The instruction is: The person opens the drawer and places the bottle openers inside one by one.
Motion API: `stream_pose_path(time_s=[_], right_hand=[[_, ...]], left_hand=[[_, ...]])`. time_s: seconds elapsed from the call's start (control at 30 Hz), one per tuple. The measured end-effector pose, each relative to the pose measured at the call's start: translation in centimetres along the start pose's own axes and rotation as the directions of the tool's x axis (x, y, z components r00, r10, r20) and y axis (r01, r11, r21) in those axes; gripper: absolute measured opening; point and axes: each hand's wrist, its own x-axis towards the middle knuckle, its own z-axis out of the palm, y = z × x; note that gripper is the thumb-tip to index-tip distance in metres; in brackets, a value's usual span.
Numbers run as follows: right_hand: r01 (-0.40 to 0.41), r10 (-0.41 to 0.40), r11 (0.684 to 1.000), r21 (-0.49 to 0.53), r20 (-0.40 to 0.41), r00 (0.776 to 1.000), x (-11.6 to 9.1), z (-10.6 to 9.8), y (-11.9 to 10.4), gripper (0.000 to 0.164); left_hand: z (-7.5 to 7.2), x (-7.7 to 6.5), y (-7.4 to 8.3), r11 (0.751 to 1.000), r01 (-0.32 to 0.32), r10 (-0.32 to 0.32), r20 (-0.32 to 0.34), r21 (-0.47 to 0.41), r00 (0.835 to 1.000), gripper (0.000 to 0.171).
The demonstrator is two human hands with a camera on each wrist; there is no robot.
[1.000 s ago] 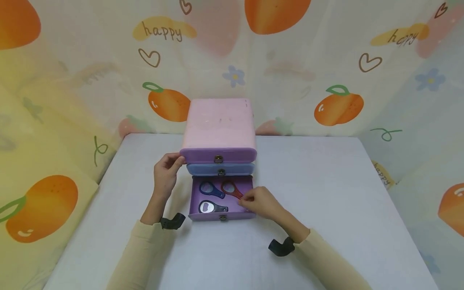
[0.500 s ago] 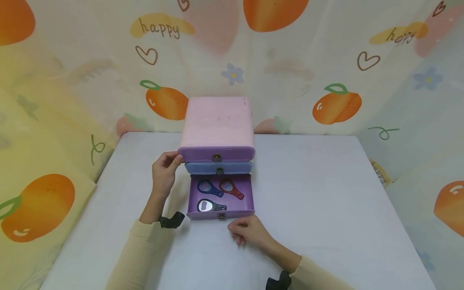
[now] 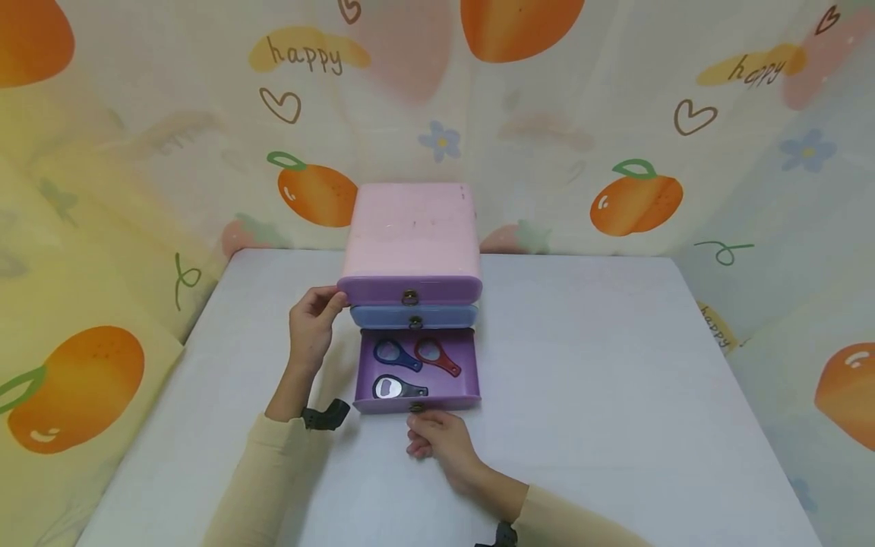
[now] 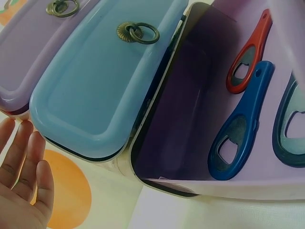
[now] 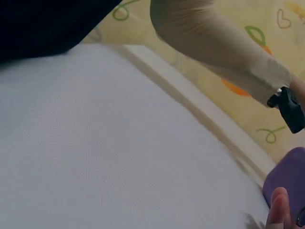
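Note:
A small pink chest [image 3: 412, 228] has purple and blue upper drawers. Its purple bottom drawer [image 3: 468, 391] is pulled out. Three bottle openers lie in it: blue [image 4: 240, 126], red [image 4: 251, 52] and black-rimmed [image 3: 399, 387]. My left hand [image 3: 311, 327] touches the chest's left side by the top drawer; the left wrist view shows its fingers [image 4: 24, 162] nearly straight. In front of the bottom drawer is my right hand [image 3: 446, 444], loosely curled, its fingertips beside the ring pull [image 3: 416, 408]. The right wrist view shows only its thumb [image 5: 279, 205] clearly.
The chest stands on a white tabletop [image 3: 581, 365], against a fruit-printed cloth [image 3: 533, 144] at the back. The cloth also hangs along both sides. The blue middle drawer [image 4: 102, 86] has its own ring pull, and it is pushed in.
My right hand has left the right side of the bottom drawer, by the red opener's handle, and moved down and left to the drawer's front. The left hand stays put.

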Motion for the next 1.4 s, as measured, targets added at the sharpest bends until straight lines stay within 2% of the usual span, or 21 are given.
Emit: stream_pose_path(time_s=[0.13,0.33,0.53,0.67,1.03,1.4], right_hand=[[-0.008,0.008,1.000,-0.010,0.001,1.000,0.2,0.1,0.2,0.030],[0.041,-0.040,0.996,-0.076,0.023,0.999,0.8,0.1,-0.1,0.041],[0.034,-0.035,0.998,-0.059,-0.011,0.999,1.6,0.3,-0.5,0.040],[0.063,-0.065,0.996,-0.065,-0.034,0.997,2.3,0.6,-1.2,0.040],[0.088,-0.096,0.993,-0.085,-0.101,0.990,6.2,0.2,-2.9,0.042],[0.094,-0.105,0.991,-0.098,-0.117,0.988,9.7,-0.4,-4.5,0.039]], left_hand=[[-0.1,-0.1,0.1,1.000,0.000,0.000,0.002,0.005,1.000,0.007],[-0.1,-0.2,0.1,1.000,-0.025,0.025,-0.008,0.007,1.000,0.004],[-0.2,-0.2,0.0,0.999,-0.034,0.034,-0.012,-0.004,0.999,0.005],[-0.2,-0.2,-0.1,0.999,-0.032,0.032,-0.019,0.004,0.999,0.004],[-0.1,-0.3,-0.2,1.000,-0.024,0.024,-0.010,0.008,1.000,0.011],[0.0,-0.2,-0.2,0.999,-0.028,0.028,0.005,0.023,1.000,0.024]])
